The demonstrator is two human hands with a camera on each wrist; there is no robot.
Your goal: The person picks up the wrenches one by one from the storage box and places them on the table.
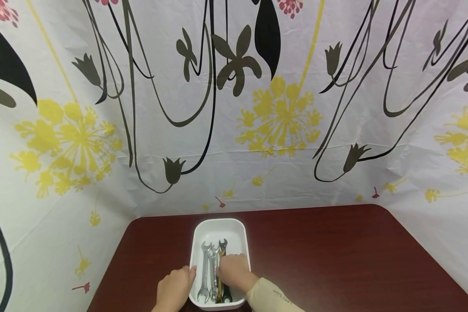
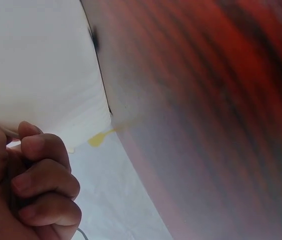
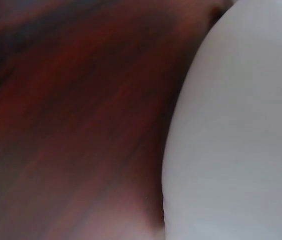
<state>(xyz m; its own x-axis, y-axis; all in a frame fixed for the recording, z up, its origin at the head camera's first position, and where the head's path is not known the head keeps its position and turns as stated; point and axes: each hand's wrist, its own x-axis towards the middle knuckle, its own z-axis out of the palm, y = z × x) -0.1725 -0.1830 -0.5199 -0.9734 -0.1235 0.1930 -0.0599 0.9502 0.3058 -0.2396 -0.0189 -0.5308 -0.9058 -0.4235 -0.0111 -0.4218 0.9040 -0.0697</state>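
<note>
The left hand (image 1: 174,287) grips the left side of a white rectangular tray (image 1: 222,227), its thumb laid along the rim. In the left wrist view its fingers (image 2: 46,180) are curled tightly, close against the tray's edge, with little gap between them. The right hand (image 1: 235,272) reaches down inside the tray, at the right part of a row of wrenches, knuckles up and fingers bent. Its fingertips are hidden beneath the hand, so I cannot tell whether it pinches a wrench or only touches one, nor how wide the grip is. The right wrist view is blurred and filled by the tray's pale side and the tabletop.

The wrenches lie lengthwise in the tray, side by side: a large silver open-end wrench (image 1: 205,271) at the left, slimmer silver wrenches (image 1: 213,281) just beside it, then a gold-coloured wrench (image 1: 219,292) and a black wrench (image 1: 227,294). The right hand covers the middle of the black one and borders the gold one, blocking the view of both. A beige sleeve (image 1: 273,297) with small lettering crosses the tray's lower right corner.

The tray rests on a dark reddish-brown table (image 1: 316,251). Behind and beside the table hangs a white cloth (image 1: 218,138) printed with yellow, grey and black plants.
</note>
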